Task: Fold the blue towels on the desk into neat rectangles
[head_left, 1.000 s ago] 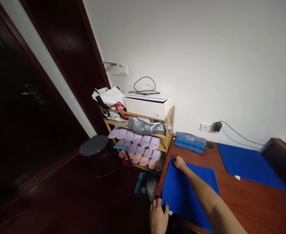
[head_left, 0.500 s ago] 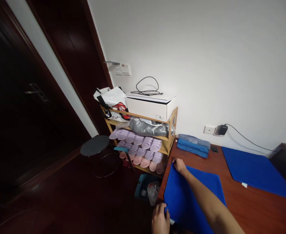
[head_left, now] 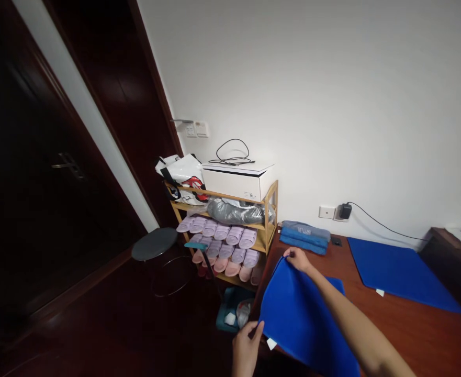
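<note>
A bright blue cloth (head_left: pixel 301 309) with a white tag rises along its left edge from the wooden tabletop (head_left: pixel 403 327). My right hand (head_left: pixel 298 260) pinches its far left corner. At the near left corner, close to the tag, my left hand (head_left: pixel 248 343) grips it between thumb and fingers. The cloth sags between both hands, and its right part lies behind my right forearm. Folded blue and grey towels (head_left: pixel 304 237) lie just beyond my right hand. Farther right, a second blue cloth (head_left: pixel 401 272) is spread flat, its own white tag at the near edge.
Left of the table stands a wooden rack (head_left: pixel 270 209) with slippers, a white box (head_left: pixel 232 180) and a printed bag (head_left: pixel 183 180). A round stool (head_left: pixel 155 243) and a teal dustpan (head_left: pixel 224 319) are on the floor. A black charger (head_left: pixel 345 211) is plugged into the wall.
The left edge of the blue cloth has been raised off the table by both hands. My view has shifted slightly, so the rack and wall appear lower.
</note>
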Demonstrator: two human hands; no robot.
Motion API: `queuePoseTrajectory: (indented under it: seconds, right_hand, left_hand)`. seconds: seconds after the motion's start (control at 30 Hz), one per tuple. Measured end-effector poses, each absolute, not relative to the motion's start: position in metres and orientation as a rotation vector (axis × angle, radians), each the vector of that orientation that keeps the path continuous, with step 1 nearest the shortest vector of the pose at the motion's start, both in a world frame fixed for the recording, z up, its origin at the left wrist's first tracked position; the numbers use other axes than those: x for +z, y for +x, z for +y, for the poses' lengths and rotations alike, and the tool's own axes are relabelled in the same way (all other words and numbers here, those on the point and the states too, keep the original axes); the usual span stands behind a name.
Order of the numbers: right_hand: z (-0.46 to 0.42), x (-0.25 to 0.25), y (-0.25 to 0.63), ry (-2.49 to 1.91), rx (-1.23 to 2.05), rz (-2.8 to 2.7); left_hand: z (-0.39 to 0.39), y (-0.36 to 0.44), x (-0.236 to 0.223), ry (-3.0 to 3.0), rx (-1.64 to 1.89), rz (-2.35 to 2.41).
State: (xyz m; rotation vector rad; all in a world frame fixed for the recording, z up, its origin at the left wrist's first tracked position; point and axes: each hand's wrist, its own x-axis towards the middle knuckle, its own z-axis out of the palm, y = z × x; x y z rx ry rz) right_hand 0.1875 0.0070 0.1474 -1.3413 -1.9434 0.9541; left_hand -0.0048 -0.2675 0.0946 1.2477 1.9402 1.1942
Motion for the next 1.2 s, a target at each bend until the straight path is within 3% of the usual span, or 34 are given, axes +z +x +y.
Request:
queuePoseTrajectory:
  seconds: [0.33,0.5,0.67,0.9,1.2]
  right_hand:
    - [-0.101,0.267,0.372,-1.078,1.042,-1.700]
    - [-0.165,0.311,0.424,-1.087,0.773,-1.535]
    - [-0.200,0.325,0.453,-1.047,0.592,-1.469]
    - [-0.243,0.322,0.481,-1.126,0.585,-1.350]
    - [-0.294,0.307,0.501,-1.262,0.507,-1.294]
  left_hand:
    - [-0.244,-0.008,0.196,1.306,1.619,1.604]
    - [-0.233,0.008,0.268,1.487,1.628,1.384]
    - [-0.215,0.030,0.316,1.608,1.589,1.266]
    - [-0.208,0.061,0.336,1.448,1.332,1.129]
    - [-0.219,0.079,0.311,1.376,1.414,1.012]
